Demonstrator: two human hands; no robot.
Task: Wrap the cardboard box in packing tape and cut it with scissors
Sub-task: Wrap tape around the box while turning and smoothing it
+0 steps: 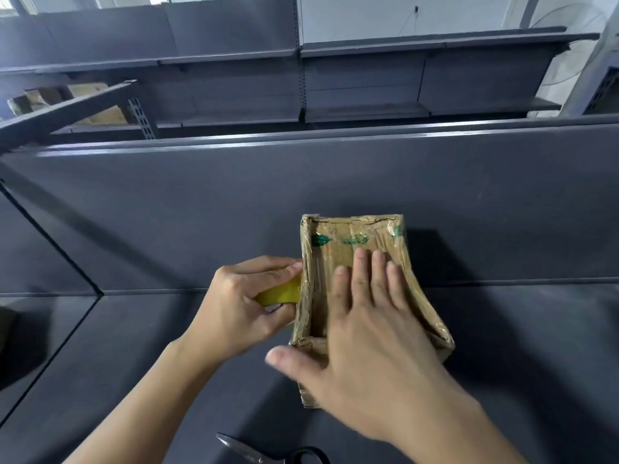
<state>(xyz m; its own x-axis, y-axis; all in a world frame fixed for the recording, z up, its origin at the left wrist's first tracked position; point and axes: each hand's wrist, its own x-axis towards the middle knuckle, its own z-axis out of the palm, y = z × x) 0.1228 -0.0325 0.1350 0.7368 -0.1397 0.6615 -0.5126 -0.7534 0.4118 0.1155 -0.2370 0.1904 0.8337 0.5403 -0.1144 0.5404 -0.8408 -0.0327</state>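
Box (338, 262) sits centre frame on the grey table (502, 212). My right hand (361, 323) lies flat on it, fingers straight, to stop it sliding. My left hand (248, 296) grips the tape roll (281, 294) against the box's left wall. Scissors (268, 452) wait at the bottom edge for cutting.

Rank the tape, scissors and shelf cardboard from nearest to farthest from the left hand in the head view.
1. Tape: held in the left hand.
2. Scissors: at the near edge.
3. Shelf cardboard: far back left.
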